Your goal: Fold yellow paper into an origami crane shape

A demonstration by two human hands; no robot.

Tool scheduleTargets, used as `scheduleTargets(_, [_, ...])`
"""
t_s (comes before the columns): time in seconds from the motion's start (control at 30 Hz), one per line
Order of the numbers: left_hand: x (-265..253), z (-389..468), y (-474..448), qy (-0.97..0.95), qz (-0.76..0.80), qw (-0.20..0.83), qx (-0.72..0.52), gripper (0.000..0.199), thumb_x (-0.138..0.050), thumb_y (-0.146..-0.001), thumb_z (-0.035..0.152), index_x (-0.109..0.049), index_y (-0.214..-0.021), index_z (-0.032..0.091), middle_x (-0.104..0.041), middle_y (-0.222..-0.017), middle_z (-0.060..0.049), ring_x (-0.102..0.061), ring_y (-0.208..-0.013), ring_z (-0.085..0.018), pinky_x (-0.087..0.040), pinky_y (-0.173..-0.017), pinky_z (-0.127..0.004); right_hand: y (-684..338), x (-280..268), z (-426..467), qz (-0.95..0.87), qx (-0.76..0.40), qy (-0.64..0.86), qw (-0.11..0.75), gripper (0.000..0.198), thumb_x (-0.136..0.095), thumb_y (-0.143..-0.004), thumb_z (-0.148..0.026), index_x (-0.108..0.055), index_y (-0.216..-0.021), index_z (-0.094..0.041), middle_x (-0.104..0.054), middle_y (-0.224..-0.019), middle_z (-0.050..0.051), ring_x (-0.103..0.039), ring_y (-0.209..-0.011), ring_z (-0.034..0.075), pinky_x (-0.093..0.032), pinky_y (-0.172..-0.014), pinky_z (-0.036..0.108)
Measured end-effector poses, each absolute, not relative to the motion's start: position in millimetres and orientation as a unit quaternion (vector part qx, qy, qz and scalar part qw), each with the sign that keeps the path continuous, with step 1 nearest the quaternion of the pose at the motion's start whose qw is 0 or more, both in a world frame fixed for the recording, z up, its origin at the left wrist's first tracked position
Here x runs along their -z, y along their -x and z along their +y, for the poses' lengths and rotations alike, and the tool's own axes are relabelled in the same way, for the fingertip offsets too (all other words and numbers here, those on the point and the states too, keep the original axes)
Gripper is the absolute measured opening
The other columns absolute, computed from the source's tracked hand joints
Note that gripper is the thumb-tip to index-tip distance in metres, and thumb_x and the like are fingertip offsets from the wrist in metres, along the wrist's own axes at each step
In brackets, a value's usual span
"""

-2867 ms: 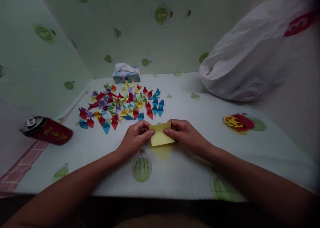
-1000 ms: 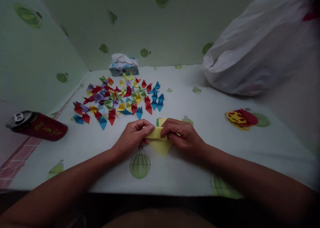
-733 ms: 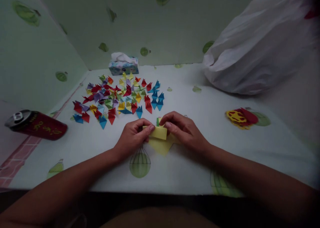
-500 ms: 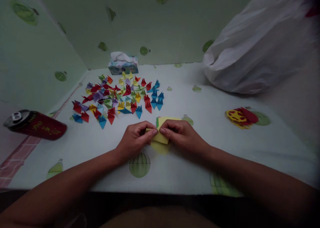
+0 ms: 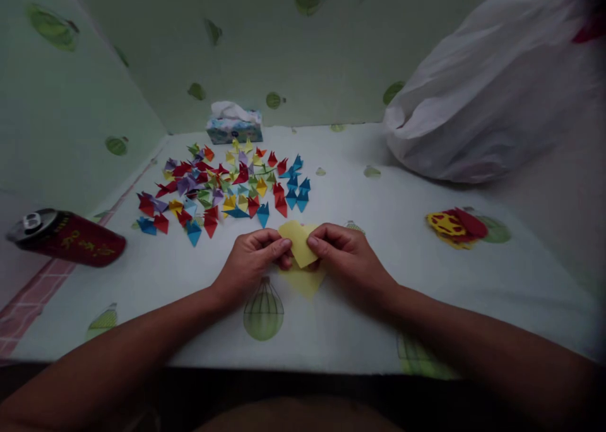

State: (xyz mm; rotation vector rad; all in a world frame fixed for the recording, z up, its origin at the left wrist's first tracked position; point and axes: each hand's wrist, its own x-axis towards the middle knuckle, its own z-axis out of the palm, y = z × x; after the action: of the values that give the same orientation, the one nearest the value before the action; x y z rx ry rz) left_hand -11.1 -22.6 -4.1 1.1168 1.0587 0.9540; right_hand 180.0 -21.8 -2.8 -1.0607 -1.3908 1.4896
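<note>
A bunch of little origami figures (image 5: 215, 189) in red, blue, purple, green, orange and yellow sits on the white surface (image 5: 369, 318), and some of them touch. Closer to the person than the origami figures, and a bit to their right, is a small folded yellow paper (image 5: 298, 239). The left hand (image 5: 261, 252) pinches its left side with the thumb and fingers. The right hand (image 5: 339, 250) pinches its right side the same way, so the fingers of both hands are closed on it. The paper is tipped, with one corner pointing down. Below it lies a yellow sheet (image 5: 307, 283), partly hidden by the hands. Just behind the origami figures is a blue tissue box (image 5: 234, 129) with a white tissue sticking out of the top. To the left of the origami figures, and nearer the person, is a red drink can (image 5: 78, 239) with yellow writing. Far to the right of them are yellow and red cut-out shapes (image 5: 455, 226), and behind those is a big white plastic bag (image 5: 466, 113).
</note>
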Motion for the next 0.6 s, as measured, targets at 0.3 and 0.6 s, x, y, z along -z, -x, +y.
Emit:
scheduleTargets(0.3, [4.4,-19.3,15.5,-0.535,0.464,0.587,-0.393,0.019,-0.072,-0.084,0.029,-0.068,-0.071,0.016,-0.065,-0.059,0.004,-0.054,-0.056,-0.006,-0.042,-0.059,-0.019,-182.1,5.5,-18.5,-0.581,-0.599,0.396,0.382,0.036,-0.055,-0.095,-0.04,-0.062,-0.069,-0.016,-0.057,-0.065,0.0,-0.05,-0.062,0.011,-0.039,-0.062,0.025])
scheduleTargets(0.6, [5.6,-18.6,17.1,-0.564,0.458,0.574,-0.376,0.017,-0.065,-0.089,0.03,-0.072,-0.082,0.016,-0.066,-0.064,0.002,-0.056,-0.062,-0.008,-0.043,-0.062,-0.021,-182.9,0.3,-17.4,-0.618,-0.562,0.416,0.36,0.036,-0.058,-0.093,-0.035,-0.06,-0.062,-0.016,-0.055,-0.059,-0.001,-0.049,-0.059,0.011,-0.038,-0.059,0.025])
